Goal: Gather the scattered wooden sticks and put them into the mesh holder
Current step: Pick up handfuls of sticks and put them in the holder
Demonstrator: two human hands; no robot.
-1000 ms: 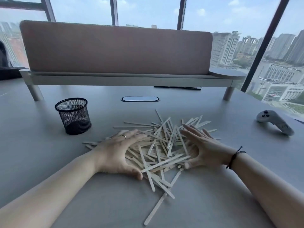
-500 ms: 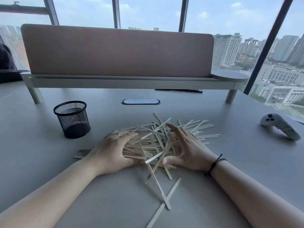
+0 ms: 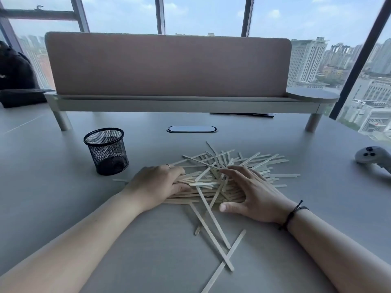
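Note:
A heap of pale wooden sticks (image 3: 213,176) lies mid-table. My left hand (image 3: 156,186), ring on one finger, is curled around the left ends of a bundle, fingers on top and thumb below. My right hand (image 3: 254,191) rests with fingers spread against the heap's right side, its thumb flat on the table. More sticks (image 3: 264,161) fan out beyond my right hand. A few loose sticks (image 3: 213,231) trail toward me. The black mesh holder (image 3: 105,151) stands upright left of the heap, a little beyond my left hand, and looks empty.
A grey handheld controller (image 3: 372,158) lies at the right edge of the grey table (image 3: 53,187). A pink divider panel (image 3: 169,64) on a raised shelf crosses the back. A cable port (image 3: 192,129) sits behind the heap. A black bag (image 3: 14,72) is far left.
Both hands have pushed inward and squeezed the spread sticks into a tighter heap. My left hand has curled onto the bundle's ends. Some sticks slid out toward me.

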